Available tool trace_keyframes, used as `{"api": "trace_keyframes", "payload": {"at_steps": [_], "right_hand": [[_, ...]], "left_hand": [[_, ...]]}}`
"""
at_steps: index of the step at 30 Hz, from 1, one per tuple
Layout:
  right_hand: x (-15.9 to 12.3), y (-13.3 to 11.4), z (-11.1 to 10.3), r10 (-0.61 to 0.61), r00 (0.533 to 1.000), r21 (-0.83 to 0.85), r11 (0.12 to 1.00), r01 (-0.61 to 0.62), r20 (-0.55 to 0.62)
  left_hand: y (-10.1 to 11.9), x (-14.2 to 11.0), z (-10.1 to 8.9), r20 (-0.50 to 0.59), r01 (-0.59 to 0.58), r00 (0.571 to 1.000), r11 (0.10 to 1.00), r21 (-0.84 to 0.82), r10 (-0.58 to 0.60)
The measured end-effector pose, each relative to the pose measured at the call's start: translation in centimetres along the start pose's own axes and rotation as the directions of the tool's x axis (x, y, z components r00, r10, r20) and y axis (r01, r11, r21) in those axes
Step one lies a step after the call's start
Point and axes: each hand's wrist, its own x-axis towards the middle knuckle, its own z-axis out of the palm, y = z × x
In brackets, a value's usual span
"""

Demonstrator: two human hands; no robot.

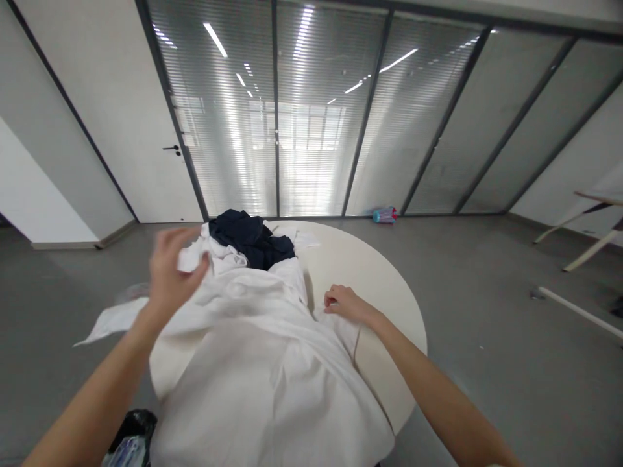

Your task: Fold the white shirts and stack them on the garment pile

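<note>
A white shirt (263,363) lies spread over the round table, its lower part toward me and hanging past the near edge. One sleeve (114,322) sticks out beyond the table on the left. My left hand (175,266) is raised above the shirt's left side, slightly blurred, with thumb and fingers apart and nothing visible between them. On the right, the curled fingers of my right hand (344,303) pinch the white cloth of the shirt's right sleeve. Dark navy clothing (253,237) is heaped at the far end, beside crumpled white cloth (221,253).
The round cream table (389,305) stands on a grey floor. A black bag (134,428) sits below at the near left. A glass partition with blinds (311,130) runs behind, with a blue and red item (384,215) at its foot. Furniture legs (591,250) stand at right.
</note>
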Motion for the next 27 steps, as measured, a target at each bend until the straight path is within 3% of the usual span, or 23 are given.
{"api": "trace_keyframes", "payload": {"at_steps": [1,3,5,6,8,10,12,14,16,19,21,23,25,26,27], "right_hand": [[-0.1,-0.3,0.0,-0.016,1.0,0.0,1.0,0.016,-0.02],[-0.5,-0.8,0.1,-0.048,0.996,-0.034,0.998,0.046,-0.077],[-1.2,-1.0,0.2,-0.068,0.989,-0.098,0.994,0.055,-0.133],[-1.6,-0.9,0.2,-0.066,0.984,-0.136,0.99,0.044,-0.165],[-2.9,-0.1,-0.3,-0.048,0.963,-0.219,0.976,-0.012,-0.266],[-4.9,1.6,-1.6,-0.022,0.899,-0.282,0.953,-0.113,-0.437],[-7.7,4.2,-3.5,0.018,0.759,-0.278,0.925,-0.26,-0.651],[-11.1,7.4,-5.8,0.097,0.544,-0.181,0.882,-0.435,-0.834],[-14.8,10.9,-7.9,0.2,0.334,-0.037,0.81,-0.585,-0.921],[-19.9,15.9,-9.9,0.37,0.01,0.245,0.637,-0.731,-0.929],[-22.4,18.5,-10.1,0.465,-0.103,0.378,0.549,-0.745,-0.879],[-23.7,20.3,-9.9,0.596,-0.141,0.474,0.448,-0.758,-0.79],[-23.7,20.6,-9.5,0.731,-0.112,0.515,0.354,-0.781,-0.673],[-23.1,20.3,-9.3,0.768,-0.038,0.499,0.377,-0.781,-0.64],[-22.1,19.6,-9.1,0.772,0.081,0.464,0.458,-0.758,-0.631]], "left_hand": [[1.9,0.5,2.1,0.015,-0.111,0.994,0.993,-0.03,0.112],[4.7,1.1,6.7,0.278,-0.313,0.903,0.945,-0.096,0.327],[6.4,1.4,10.8,0.449,-0.394,0.806,0.916,-0.078,0.385],[6.8,1.5,12.4,0.492,-0.402,0.784,0.914,-0.059,0.377],[6.9,1.8,14.3,0.498,-0.349,0.807,0.937,-0.031,0.317],[6.3,2.8,14.5,0.398,-0.216,0.891,0.975,-0.054,0.219],[5.0,4.3,13.4,0.19,-0.044,0.979,0.989,-0.141,0.071],[3.0,6.1,11.7,-0.057,0.096,0.991,0.951,-0.295,-0.118],[0.8,7.7,10.1,-0.218,0.185,0.922,0.858,-0.479,-0.321],[-2.2,9.2,8.8,-0.239,0.267,0.812,0.704,-0.659,-0.532],[-3.3,9.3,9.0,-0.179,0.333,0.793,0.661,-0.672,-0.582],[-3.5,8.9,9.9,-0.066,0.414,0.835,0.703,-0.578,-0.546],[-3.0,8.2,11.6,0.064,0.45,0.88,0.784,-0.428,-0.471],[-2.6,7.7,12.6,0.12,0.449,0.892,0.817,-0.361,-0.437],[-2.3,7.3,13.6,0.163,0.442,0.897,0.842,-0.31,-0.411]]}}
